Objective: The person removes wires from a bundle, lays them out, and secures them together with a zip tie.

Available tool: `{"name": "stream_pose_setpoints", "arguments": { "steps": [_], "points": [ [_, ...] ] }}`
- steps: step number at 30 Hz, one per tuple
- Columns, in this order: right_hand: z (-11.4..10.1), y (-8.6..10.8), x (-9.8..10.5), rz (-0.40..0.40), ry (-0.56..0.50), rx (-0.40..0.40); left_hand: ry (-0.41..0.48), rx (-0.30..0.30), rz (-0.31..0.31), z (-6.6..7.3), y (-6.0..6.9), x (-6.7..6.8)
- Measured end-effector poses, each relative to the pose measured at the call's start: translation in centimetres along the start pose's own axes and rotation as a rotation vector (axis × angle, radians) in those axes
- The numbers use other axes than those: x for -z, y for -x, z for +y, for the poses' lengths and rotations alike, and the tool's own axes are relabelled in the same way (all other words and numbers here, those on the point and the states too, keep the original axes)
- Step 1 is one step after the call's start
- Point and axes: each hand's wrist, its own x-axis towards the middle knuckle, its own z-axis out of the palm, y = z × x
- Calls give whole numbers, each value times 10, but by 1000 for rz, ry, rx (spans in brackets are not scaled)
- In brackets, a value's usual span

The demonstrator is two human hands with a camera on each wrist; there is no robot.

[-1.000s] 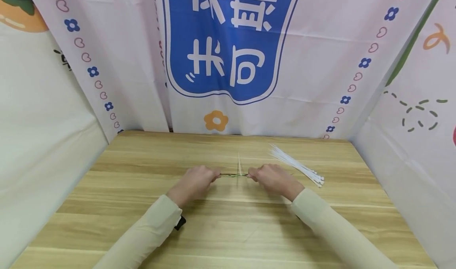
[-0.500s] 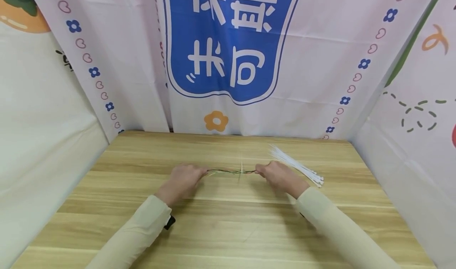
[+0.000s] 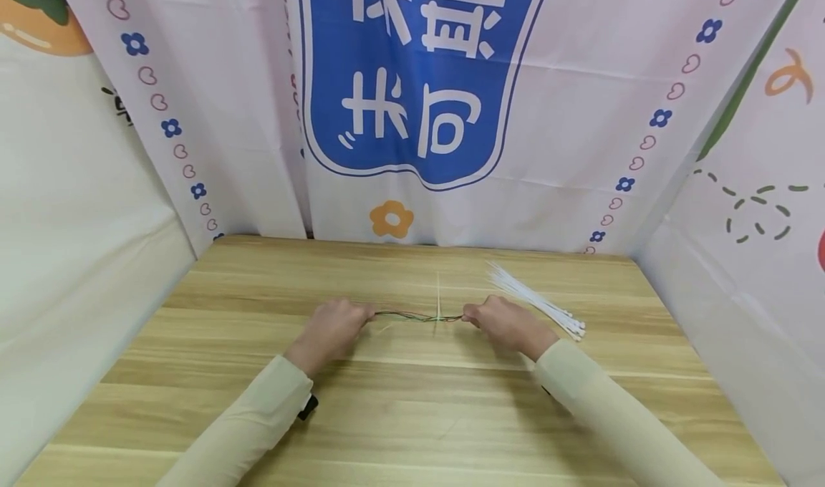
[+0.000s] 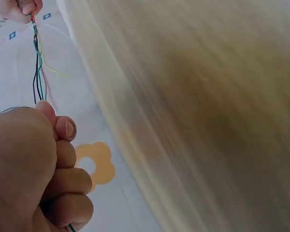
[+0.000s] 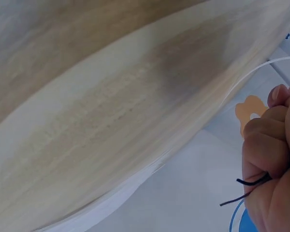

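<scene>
A thin bundle of coloured wires stretches between the two hands above the table. The left hand grips its left part with curled fingers, and the right hand grips its right part. Close to the right hand, a white cable tie sits around the bundle, its long tail sticking up. In the left wrist view the wires fan out slightly between the hands, and a yellow strand stands away from the rest. Dark wire ends poke out of the right fist in the right wrist view.
A pile of loose white cable ties lies on the wooden table, behind and right of the right hand. Printed cloth hangs along the back and both sides. A small black item shows under the left cuff.
The hands have drawn apart: the left went left, the right slightly right. More of the wires shows between them. Over the last half second the bundle has dipped slightly in the head view.
</scene>
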Motion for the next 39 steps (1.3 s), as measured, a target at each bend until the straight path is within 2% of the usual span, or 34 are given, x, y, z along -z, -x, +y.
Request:
{"name": "stream_pose_setpoints", "arguments": {
  "steps": [5, 9, 14, 23, 28, 31, 35, 39],
  "points": [
    [2, 0, -2, -49, 65, -49, -33, -41, -22, 0, 4, -3],
    [2, 1, -4, -87, 124, -59, -49, -89, 29, 2, 8, -3],
    [1, 4, -7, -64, 182, -23, -64, -98, 34, 4, 12, -2],
    [1, 7, -8, -40, 249, -49, -79, -108, 62, 5, 15, 0],
    [0, 9, -7, -7, 322, -35, -48, -91, -4, 5, 16, 2],
    [-2, 11, -5, 8, 329, -57, -30, -81, -42, 5, 17, 3],
    [-7, 17, -1, 12, 277, -133, 8, -52, -101, 5, 18, 4],
    [-14, 26, 4, -28, 201, -263, 95, 12, -162, 2, 22, 5]
  ]
}}
